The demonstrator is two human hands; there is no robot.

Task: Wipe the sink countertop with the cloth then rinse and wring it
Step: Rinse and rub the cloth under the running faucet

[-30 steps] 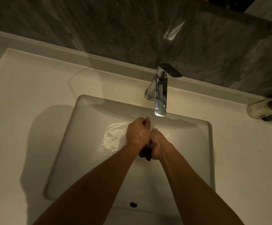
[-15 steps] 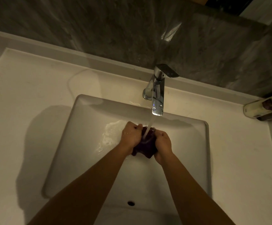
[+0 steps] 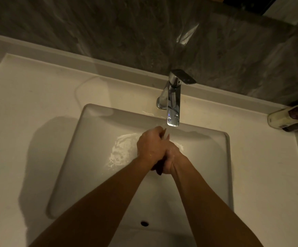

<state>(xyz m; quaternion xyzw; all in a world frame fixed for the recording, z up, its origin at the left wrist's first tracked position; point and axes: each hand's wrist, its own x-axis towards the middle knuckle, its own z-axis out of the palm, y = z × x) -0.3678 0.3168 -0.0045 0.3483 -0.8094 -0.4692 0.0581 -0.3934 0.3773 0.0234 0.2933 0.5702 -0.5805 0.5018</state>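
My left hand [image 3: 151, 148] and right hand [image 3: 173, 161] are pressed together under the tap [image 3: 173, 104], fingers curled tight and clamped on the cloth [image 3: 158, 169]. Almost all of it is buried inside my fists; only a dark scrap pokes out below my knuckles, on the wrist side. The water stream falls just beyond my fingertips, and foam and splash spread over the sink [image 3: 224, 157] floor to the left of my left hand.

I judge the cloth soft, limp and heavy with water, so it will bunch wherever I squeeze and may slide between wet fingers. For the wring I would want one fist on each end, with the middle stretched between them, then twist in opposite directions, keeping it low over the bowl so the runoff drains away. The counter [image 3: 29, 122] lies well out from both hands, bare near me, with a bottle [image 3: 287, 118] far off beyond my right hand.
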